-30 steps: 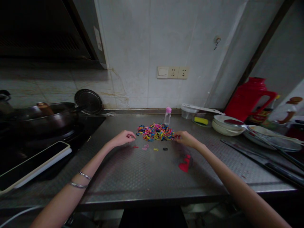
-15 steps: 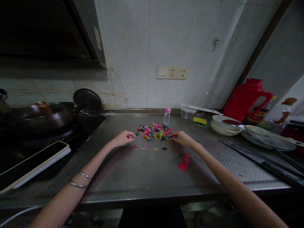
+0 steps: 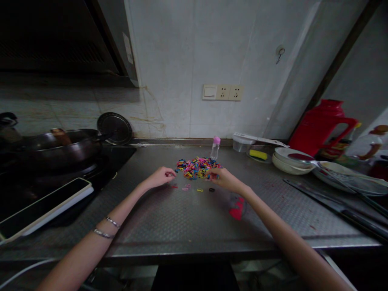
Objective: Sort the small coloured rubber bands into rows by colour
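1. Change: the right hand [image 3: 216, 178] was at the right side of the pile of coloured bands [image 3: 197, 166] a second ago; it now stands further left, at the pile's front right part. The left hand [image 3: 166, 175] keeps its place at the pile's left front.
2. Location: the pile lies on the metal desk [image 3: 169, 226], toward the back edge and about midway along it. Between it and the front edge lie a red band [image 3: 174, 186], two pink bands [image 3: 185, 189], a yellow band [image 3: 199, 190] and a black band [image 3: 211, 189], in the same layout as before.
3. Right grip: narrow, fingertips at the bands; whether one is pinched cannot be told.
4. Left grip: fingers curled and narrow, near the red band; any content cannot be told.
5. Writing: none legible. The label on the dark bottle [image 3: 335, 147] near the desk's back right corner is too small and blurred, as is the sticker [image 3: 127, 47] on the range hood.
6. Obscured: the right hand covers part of the pile. The red-marked item [image 3: 237, 209], toward the front edge, is blurred. The phone-like device [image 3: 45, 210] is cut off at the view's left side.
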{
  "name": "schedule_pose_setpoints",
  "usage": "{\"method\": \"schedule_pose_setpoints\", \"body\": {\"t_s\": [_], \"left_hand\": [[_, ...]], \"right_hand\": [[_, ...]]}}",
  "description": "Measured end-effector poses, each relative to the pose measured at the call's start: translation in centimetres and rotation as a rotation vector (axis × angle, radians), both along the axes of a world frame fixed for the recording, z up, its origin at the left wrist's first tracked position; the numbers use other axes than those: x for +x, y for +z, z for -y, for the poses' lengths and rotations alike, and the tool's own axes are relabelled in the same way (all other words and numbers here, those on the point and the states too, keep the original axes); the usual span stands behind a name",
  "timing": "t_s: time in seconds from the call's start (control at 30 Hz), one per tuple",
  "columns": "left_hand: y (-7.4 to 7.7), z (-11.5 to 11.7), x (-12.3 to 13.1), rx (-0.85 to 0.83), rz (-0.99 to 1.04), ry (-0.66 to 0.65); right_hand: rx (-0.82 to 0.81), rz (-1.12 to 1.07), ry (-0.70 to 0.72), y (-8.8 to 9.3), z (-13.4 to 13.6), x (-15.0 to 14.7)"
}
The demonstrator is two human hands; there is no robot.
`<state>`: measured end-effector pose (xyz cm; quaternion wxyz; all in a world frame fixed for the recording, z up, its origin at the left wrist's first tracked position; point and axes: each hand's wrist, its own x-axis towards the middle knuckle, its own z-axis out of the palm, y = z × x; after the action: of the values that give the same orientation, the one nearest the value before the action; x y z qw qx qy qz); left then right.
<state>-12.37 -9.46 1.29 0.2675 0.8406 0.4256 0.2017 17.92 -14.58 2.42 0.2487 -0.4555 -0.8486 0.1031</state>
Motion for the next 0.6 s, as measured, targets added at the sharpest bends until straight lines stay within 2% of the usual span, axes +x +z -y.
{"method": "schedule_pose_setpoints", "body": {"t_s": [0.13, 0.3, 0.47, 0.6], "left_hand": [[-0.2, 0.2, 0.2, 0.004, 0.018, 0.007], [-0.1, 0.4, 0.5, 0.000, 0.024, 0.002], [-0.5, 0.4, 0.6, 0.016, 0.022, 0.001], [-0.8, 0.5, 1.0, 0.010, 0.012, 0.017]], "right_hand": [[-0.045, 0.009, 0.092, -0.6, 0.6, -2.6], [-0.099, 0.075, 0.092, -0.9, 1.1, -3.7], [-0.088, 0.068, 0.103, -0.2, 1.5, -3.1], [-0.040, 0.038, 0.072, 0.7, 1.9, -1.1]]}}
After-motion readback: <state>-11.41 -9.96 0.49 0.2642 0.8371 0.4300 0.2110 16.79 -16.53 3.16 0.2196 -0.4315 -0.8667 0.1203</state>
